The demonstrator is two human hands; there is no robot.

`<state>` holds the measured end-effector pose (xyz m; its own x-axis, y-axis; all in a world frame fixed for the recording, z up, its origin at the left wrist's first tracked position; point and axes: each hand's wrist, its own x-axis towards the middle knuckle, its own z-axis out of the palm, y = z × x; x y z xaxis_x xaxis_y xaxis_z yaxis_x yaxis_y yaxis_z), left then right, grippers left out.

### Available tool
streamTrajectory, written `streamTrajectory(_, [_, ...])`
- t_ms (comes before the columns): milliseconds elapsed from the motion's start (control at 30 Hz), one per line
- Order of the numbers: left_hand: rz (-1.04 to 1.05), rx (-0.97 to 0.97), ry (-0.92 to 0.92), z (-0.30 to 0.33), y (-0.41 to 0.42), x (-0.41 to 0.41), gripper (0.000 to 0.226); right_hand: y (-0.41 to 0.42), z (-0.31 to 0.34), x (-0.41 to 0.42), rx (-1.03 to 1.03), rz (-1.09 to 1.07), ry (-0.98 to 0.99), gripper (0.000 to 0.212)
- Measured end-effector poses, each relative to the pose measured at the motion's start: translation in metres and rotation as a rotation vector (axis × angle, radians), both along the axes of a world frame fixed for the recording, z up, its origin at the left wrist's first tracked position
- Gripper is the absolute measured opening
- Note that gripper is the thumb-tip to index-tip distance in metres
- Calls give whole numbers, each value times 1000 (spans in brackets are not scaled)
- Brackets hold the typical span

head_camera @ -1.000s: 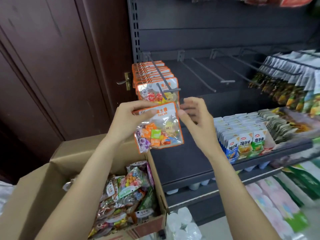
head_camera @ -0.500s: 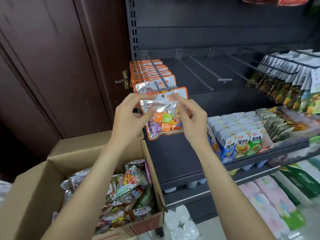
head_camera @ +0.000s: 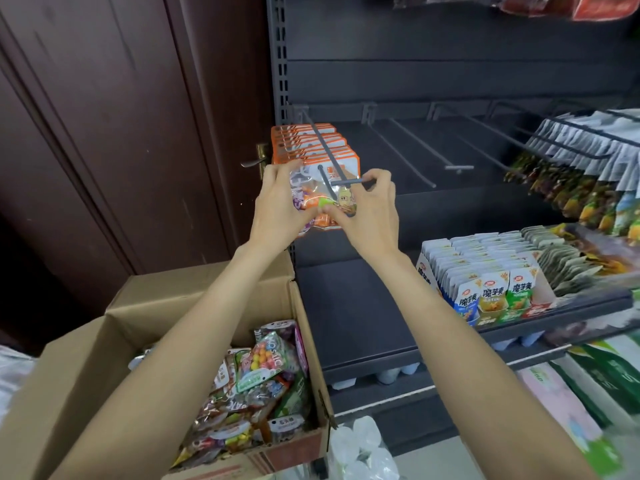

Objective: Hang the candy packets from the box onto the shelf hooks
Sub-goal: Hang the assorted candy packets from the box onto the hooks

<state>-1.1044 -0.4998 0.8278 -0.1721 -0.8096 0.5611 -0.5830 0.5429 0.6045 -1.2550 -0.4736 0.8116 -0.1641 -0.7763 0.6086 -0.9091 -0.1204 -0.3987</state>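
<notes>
An orange-edged candy packet (head_camera: pixel 320 188) is up at the front end of the leftmost grey shelf hook (head_camera: pixel 327 150), with the hook's tip through its top hole. My left hand (head_camera: pixel 282 206) grips its left side and my right hand (head_camera: pixel 369 202) pinches its right side. Several matching packets (head_camera: pixel 304 142) hang behind it on the same hook. Below my arms stands an open cardboard box (head_camera: pixel 104 341) with several mixed candy packets (head_camera: pixel 256 382) inside.
Bare hooks (head_camera: pixel 415 150) jut out to the right of the filled one. Further right hang rows of snack packets (head_camera: pixel 588 161). A lower shelf (head_camera: pixel 381 355) carries upright pouches (head_camera: pixel 491 292). A dark wooden door (head_camera: pixel 121 116) with a handle is on the left.
Both hands lifted the packet from chest height up to the hook, and its hole has gone over the hook tip.
</notes>
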Motion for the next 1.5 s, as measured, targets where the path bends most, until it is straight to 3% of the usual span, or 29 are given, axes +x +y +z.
streamTrajectory(233, [47, -80, -20, -6, -11, -1, 74, -8, -2, 2, -35, 6, -7, 40])
streamTrajectory(400, [56, -113, -8, -13, 2, 7, 74, 10, -13, 3, -151, 94, -110, 49])
streamTrajectory(600, [178, -187, 36, -16, 55, 42, 41, 63, -32, 10, -322, 227, -320, 36])
streamTrajectory(700, [262, -299, 130, -37, 103, 74, 20, 94, -48, 14, -229, 348, -376, 23])
streamTrajectory(800, [337, -314, 121, -72, 142, 115, 24, 107, -70, 22, 75, 512, -368, 15])
streamTrajectory(900, [265, -153, 40, -107, 157, 161, 28, 102, -98, 42, 419, 591, -218, 15])
streamTrajectory(1067, [63, 365, -283, -161, 131, 233, 40, 74, -148, 89, 759, 695, 44, 23])
streamTrajectory(1200, [-59, 728, -529, -206, 89, 266, 54, 49, -189, 132, 1002, 780, 291, 53])
streamTrajectory(1300, [-207, 800, -795, -232, 65, 269, 67, 42, -208, 161, 1135, 855, 370, 69])
streamTrajectory(1367, [-301, 809, -942, -243, 56, 263, 80, 38, -218, 177, 1163, 867, 380, 64])
streamTrajectory(1433, [-352, 870, -966, -251, 51, 258, 93, 31, -226, 186, 1152, 801, 355, 55])
streamTrajectory(1500, [-390, 960, -947, -256, 47, 254, 104, 25, -229, 189, 1162, 697, 324, 60])
